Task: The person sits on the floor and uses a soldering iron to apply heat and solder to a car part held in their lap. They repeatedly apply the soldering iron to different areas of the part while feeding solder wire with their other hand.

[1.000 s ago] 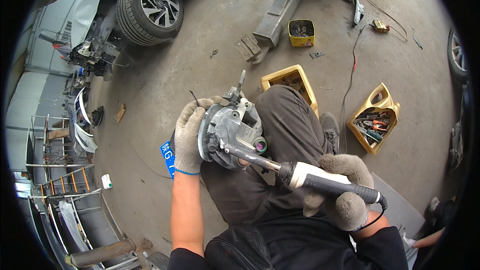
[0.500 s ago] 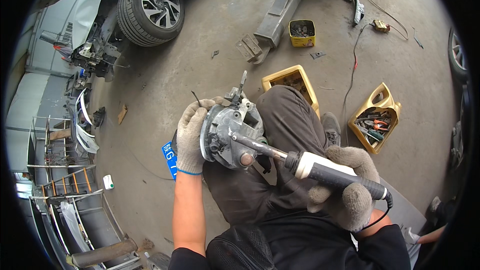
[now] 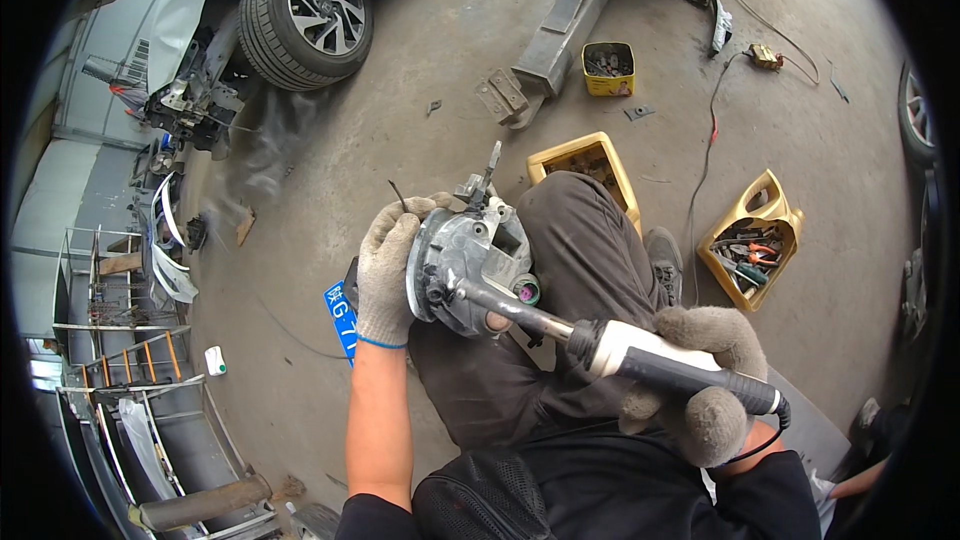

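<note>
Gripping a grey metal lamp housing (image 3: 470, 265) at the centre of the frame, gloved left hand (image 3: 388, 275) wrapped around its left rim, fingers curled over the top edge. Resting against the person's dark-trousered knee, tilted with its back side up. Clenched around the black handle of a heating tool (image 3: 650, 360) at lower right, gloved right hand (image 3: 705, 380), with the white body and metal barrel pointing up-left and the tip touching the housing's lower middle. Trailing from the handle's end, a black cord. Lying just left of the left wrist, a blue plate (image 3: 340, 318) on the concrete floor. Sitting just above the knee, a yellow open box (image 3: 585, 165); well to the right, a cut yellow jug (image 3: 752, 238) full of hand tools. Standing at upper left, a car wheel (image 3: 305, 5) under a white fender; upper middle, a small yellow tin (image 3: 608, 68) beside a steel beam.
</note>
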Tool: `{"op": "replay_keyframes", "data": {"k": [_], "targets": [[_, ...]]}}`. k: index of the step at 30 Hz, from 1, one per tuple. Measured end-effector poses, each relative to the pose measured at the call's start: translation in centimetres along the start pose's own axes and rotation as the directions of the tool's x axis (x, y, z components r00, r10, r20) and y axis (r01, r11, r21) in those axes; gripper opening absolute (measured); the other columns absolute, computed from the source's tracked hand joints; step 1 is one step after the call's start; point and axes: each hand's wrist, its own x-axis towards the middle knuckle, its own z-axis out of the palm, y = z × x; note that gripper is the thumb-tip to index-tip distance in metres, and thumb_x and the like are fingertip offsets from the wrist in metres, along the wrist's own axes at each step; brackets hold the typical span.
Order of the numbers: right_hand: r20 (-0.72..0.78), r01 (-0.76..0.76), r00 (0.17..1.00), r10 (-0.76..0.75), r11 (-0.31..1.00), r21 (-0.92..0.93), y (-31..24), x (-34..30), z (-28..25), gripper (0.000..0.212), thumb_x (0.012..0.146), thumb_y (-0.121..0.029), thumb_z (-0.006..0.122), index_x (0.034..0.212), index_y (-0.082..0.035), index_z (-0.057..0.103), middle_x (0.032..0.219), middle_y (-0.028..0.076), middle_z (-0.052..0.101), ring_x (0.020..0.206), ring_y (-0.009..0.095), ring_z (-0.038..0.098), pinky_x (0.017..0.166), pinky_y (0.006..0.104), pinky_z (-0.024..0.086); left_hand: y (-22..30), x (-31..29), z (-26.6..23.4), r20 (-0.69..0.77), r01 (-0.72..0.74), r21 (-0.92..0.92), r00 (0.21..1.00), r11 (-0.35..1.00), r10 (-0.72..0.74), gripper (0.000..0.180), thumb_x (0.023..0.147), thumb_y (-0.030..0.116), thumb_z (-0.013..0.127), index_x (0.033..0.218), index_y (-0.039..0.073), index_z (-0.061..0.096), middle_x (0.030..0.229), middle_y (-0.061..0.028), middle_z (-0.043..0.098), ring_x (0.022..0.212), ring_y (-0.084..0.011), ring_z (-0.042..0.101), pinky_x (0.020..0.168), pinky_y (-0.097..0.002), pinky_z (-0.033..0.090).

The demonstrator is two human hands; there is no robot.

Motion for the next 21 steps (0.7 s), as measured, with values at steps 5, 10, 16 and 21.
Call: {"op": "replay_keyframes", "data": {"k": [5, 10, 16, 21], "targets": [[-0.018, -0.019, 1.000, 0.019, 0.999, -0.034, 0.0, 0.4, 0.0, 0.070, 0.088, -0.034, 0.071, 0.135, 0.006, 0.039, 0.097, 0.020, 0.067, 0.080, 0.021, 0.068, 0.074, 0.0343, 0.058, -0.1, -0.1, -0.4, 0.007, 0.002, -0.040, 1.000, 0.999, -0.002, 0.021, 0.096, 0.010, 0.051, 0.108, -0.004, 0.061, 0.117, -0.0211, 0.064, 0.106, -0.0242, 0.062, 0.095, -0.0363, 0.050], [-0.072, -0.065, 0.995, 0.062, 0.997, -0.034, 0.1, 0.6, -0.3, 0.071, 0.088, -0.036, 0.071, 0.136, 0.004, 0.039, 0.097, 0.020, 0.068, 0.081, 0.023, 0.070, 0.075, 0.0341, 0.058, -0.7, 0.2, -0.9, 0.027, -0.034, -0.099, 0.999, 0.995, 0.037, 0.024, 0.095, 0.011, 0.056, 0.110, -0.007, 0.060, 0.117, -0.0244, 0.064, 0.104, -0.0287, 0.066, 0.091, -0.0409, 0.055], [-0.152, -0.092, 0.984, 0.094, 0.996, 0.022, 0.2, 0.6, 0.3, 0.072, 0.087, -0.038, 0.072, 0.135, 0.005, 0.040, 0.097, 0.020, 0.069, 0.079, 0.022, 0.070, 0.075, 0.0328, 0.059, -0.5, 0.1, -0.7, 0.021, -0.027, -0.098, 0.999, 0.995, 0.029, 0.025, 0.095, 0.012, 0.056, 0.110, -0.008, 0.060, 0.117, -0.0247, 0.064, 0.103, -0.0292, 0.066, 0.091, -0.0410, 0.056], [-0.051, -0.077, 0.996, 0.075, 0.996, -0.036, 0.7, 0.9, -0.7, 0.073, 0.087, -0.039, 0.071, 0.135, 0.006, 0.039, 0.096, 0.020, 0.068, 0.080, 0.022, 0.069, 0.075, 0.0328, 0.058, -0.1, 0.0, -0.2, 0.010, 0.004, -0.081, 1.000, 0.997, -0.004, 0.022, 0.096, 0.010, 0.052, 0.109, -0.005, 0.060, 0.117, -0.0225, 0.063, 0.106, -0.0264, 0.063, 0.095, -0.0389, 0.051]]}}
